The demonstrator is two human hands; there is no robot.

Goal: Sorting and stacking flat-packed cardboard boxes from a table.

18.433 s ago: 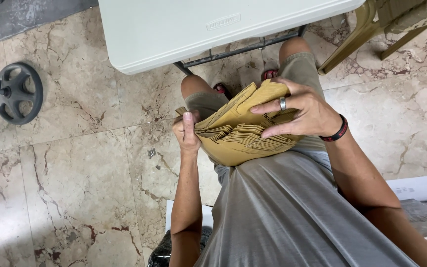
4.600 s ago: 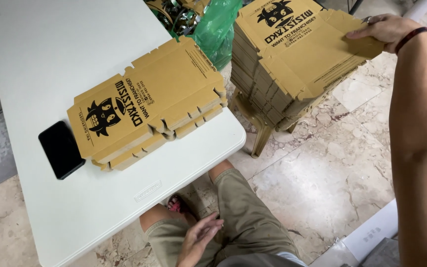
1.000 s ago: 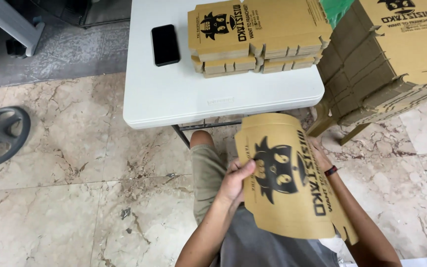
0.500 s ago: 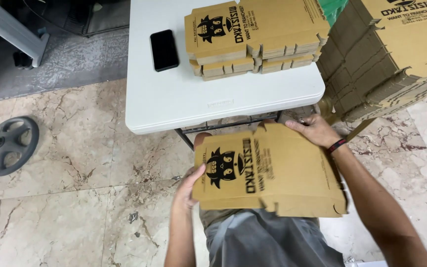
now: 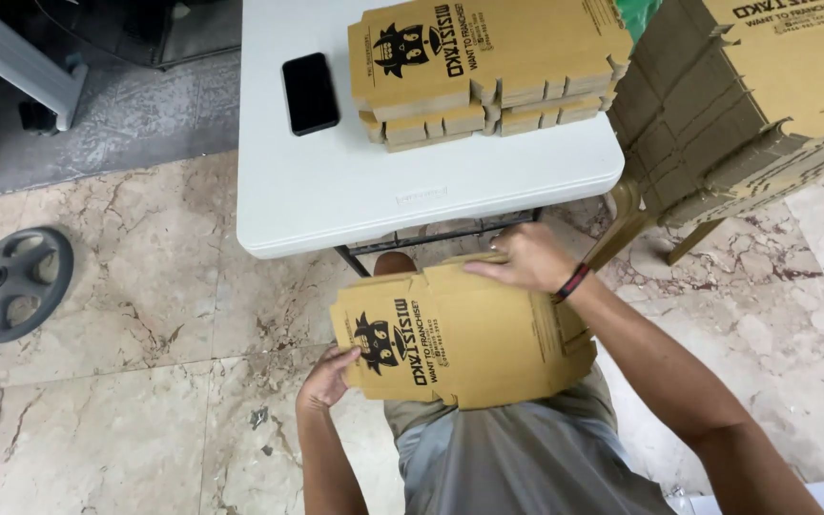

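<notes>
Apparently both hands (image 5: pixel 328 380) gripping flat cardboard box (image 5: pixel 464 332).

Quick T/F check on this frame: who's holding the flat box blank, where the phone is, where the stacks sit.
1. Both hands hold one flat cardboard box blank over the lap. True: left hand at its near corner, right hand on its far edge.
2. The black phone lies on the floor. False: it lies on the white table.
3. A short stack of blanks sits on the table. True.
4. The tall stack of blanks sits left of the table. False: it is to the right.
5. The right wrist is bare. False: it wears a dark wristband.
</notes>
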